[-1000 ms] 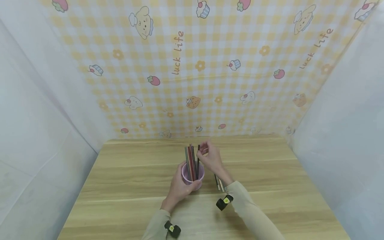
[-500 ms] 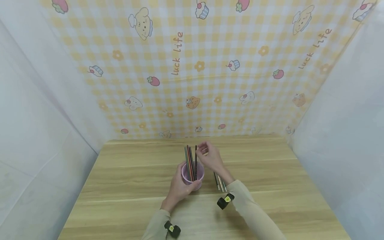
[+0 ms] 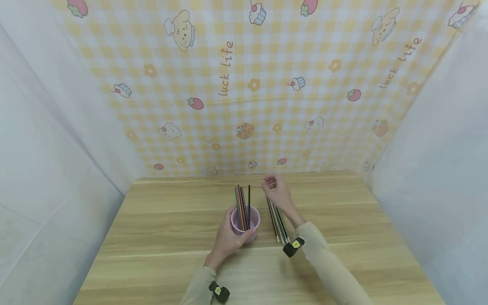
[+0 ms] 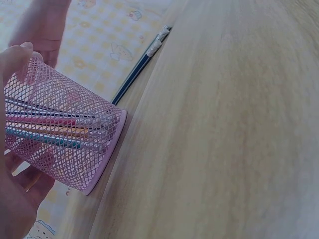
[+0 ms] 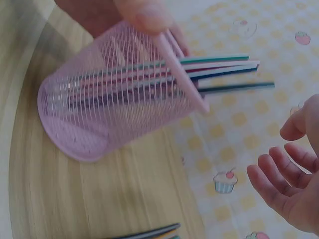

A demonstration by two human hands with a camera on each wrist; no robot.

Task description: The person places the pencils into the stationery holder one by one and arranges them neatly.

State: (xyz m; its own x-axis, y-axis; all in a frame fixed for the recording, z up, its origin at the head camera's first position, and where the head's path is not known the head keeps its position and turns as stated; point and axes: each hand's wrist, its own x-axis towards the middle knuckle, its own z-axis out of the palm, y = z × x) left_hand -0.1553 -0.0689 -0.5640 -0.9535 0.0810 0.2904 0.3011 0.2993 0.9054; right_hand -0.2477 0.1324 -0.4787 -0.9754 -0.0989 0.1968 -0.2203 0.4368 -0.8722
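A pink mesh pen cup [image 3: 254, 221] stands on the table, and my left hand [image 3: 228, 238] grips it round its side, thumb near the front rim. Several colored pencils [image 3: 240, 206] lean together inside it, with a dark pencil [image 3: 249, 201] standing a little apart on the right. My right hand [image 3: 279, 195] is in the air to the right of the cup, fingers loosely bent and nothing between them in the right wrist view. Below it, several more pencils [image 3: 280, 226] lie on the table, their far ends partly hidden by the hand.
The wood-grain table [image 3: 160, 228] backs onto a yellow checked cloth [image 3: 213, 114] with cartoon prints. White walls [image 3: 49, 178] stand on both sides. A black camera is strapped to each sleeve.
My right hand has let go of the dark pencil, now standing in the cup, and moved right over the loose pencils. My left hand stays on the cup.
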